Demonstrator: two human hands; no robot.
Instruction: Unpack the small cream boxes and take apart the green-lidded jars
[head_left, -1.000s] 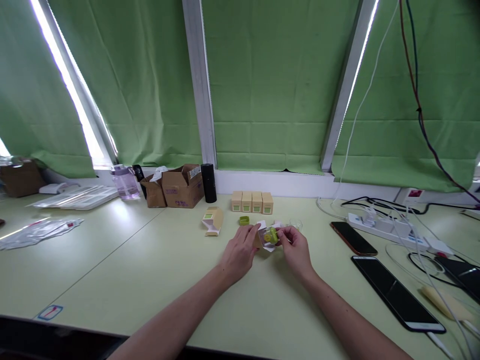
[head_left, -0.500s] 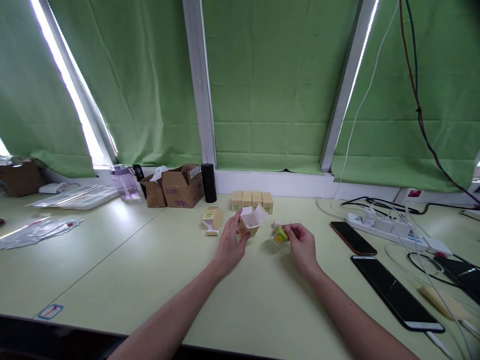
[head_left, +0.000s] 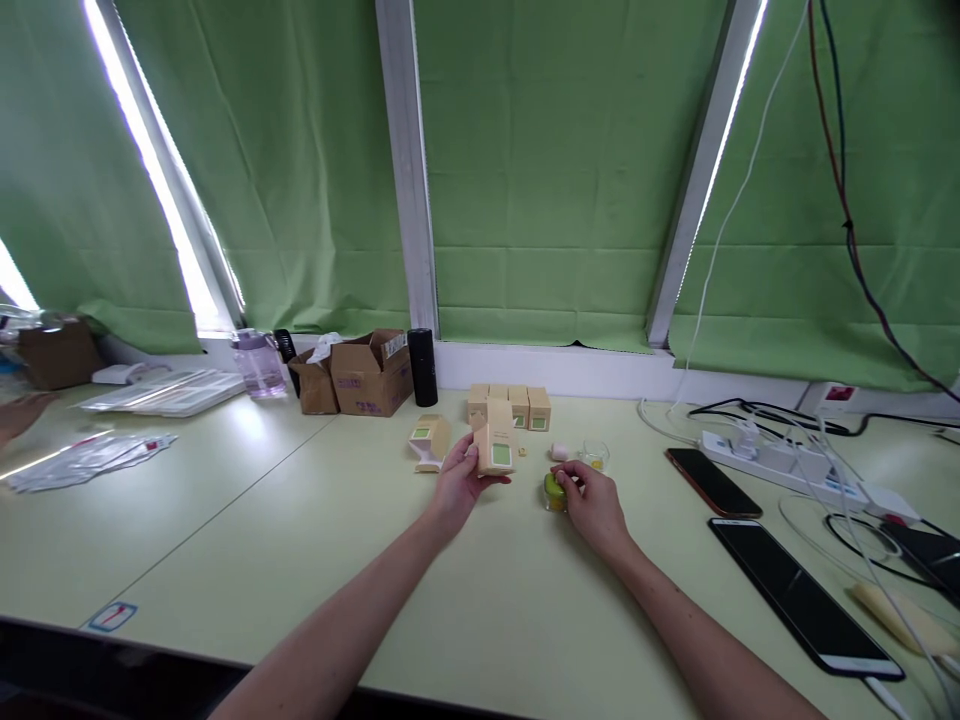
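Note:
My left hand (head_left: 459,486) grips a small tan carton (head_left: 496,448), upright, with a green window on its front and its top flap raised. The fingers of my right hand (head_left: 595,503) pinch the green top of a small clear jar (head_left: 555,492) at the tabletop. Behind that jar are a small pale pink piece (head_left: 559,452) and a clear glass cup (head_left: 597,455) with something yellow in it. Left of my left hand lies an opened tan carton (head_left: 430,442). Several closed tan cartons (head_left: 538,408) stand in a row farther back.
Brown cardboard boxes (head_left: 371,375) and a black cylinder (head_left: 423,367) stand by the window wall. To the right lie two phones (head_left: 802,595), a white power strip (head_left: 780,460) and loose cables. Another person's hand (head_left: 24,415) shows at the far left.
The carton in my left hand has turned from open end facing up to its windowed front showing. My right hand has lowered the green-topped jar. Another person's hand has appeared at far left.

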